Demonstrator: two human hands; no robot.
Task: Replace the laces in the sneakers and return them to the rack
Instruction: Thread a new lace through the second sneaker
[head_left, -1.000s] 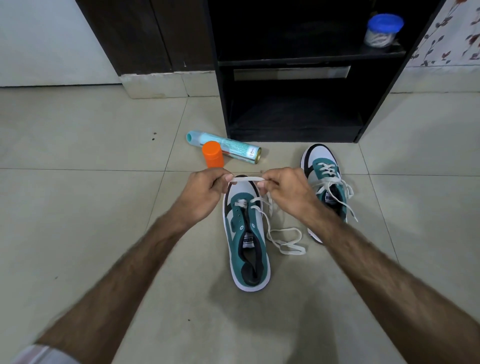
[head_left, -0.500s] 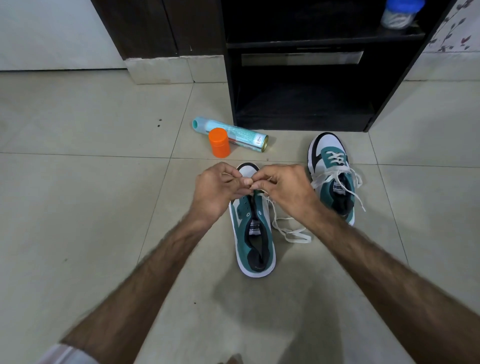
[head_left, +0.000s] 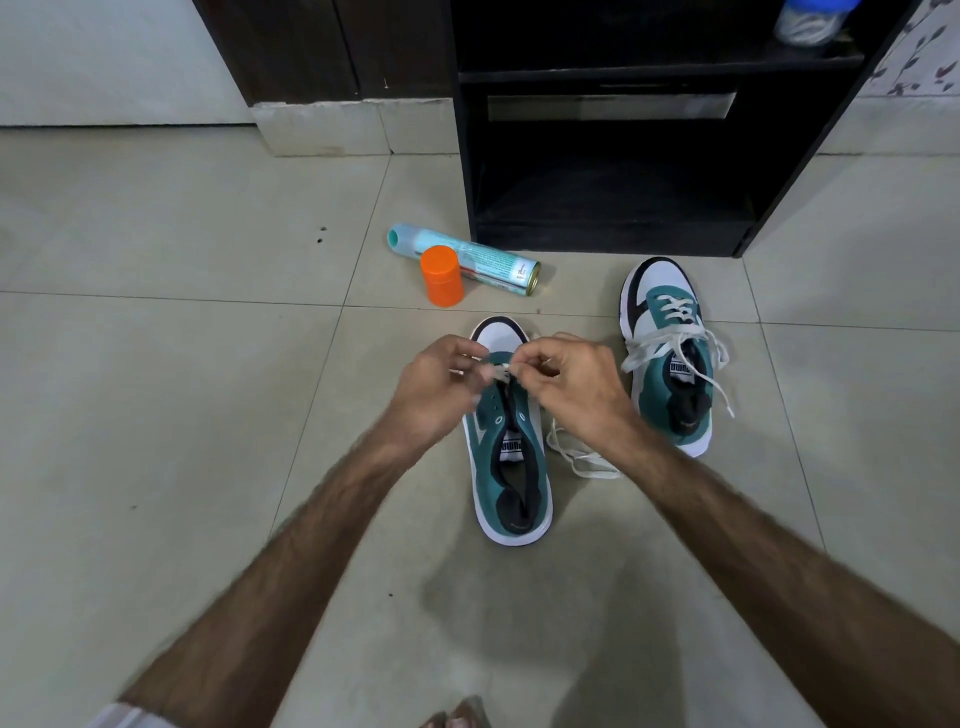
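Note:
Two teal, white and black sneakers stand on the tiled floor. The near sneaker (head_left: 511, 473) lies in the middle, toe pointing away, most of its eyelets bare. My left hand (head_left: 436, 392) and my right hand (head_left: 576, 389) meet over its toe end, both pinching a white lace (head_left: 500, 371) close to the front eyelets. The rest of that lace (head_left: 576, 457) trails in loops on the floor to the shoe's right. The second sneaker (head_left: 670, 358) stands further right, laced, its lace ends loose. The black rack (head_left: 613, 156) stands behind them.
A light blue spray can (head_left: 467, 257) lies on the floor left of the rack, with an orange cap (head_left: 442, 275) standing in front of it. A blue-lidded jar (head_left: 808, 21) sits on the rack's upper shelf. My toes (head_left: 457, 717) show at the bottom edge.
My hands came together from holding the lace stretched between them and dropped lower onto the near sneaker's front eyelets. The view tilted downward.

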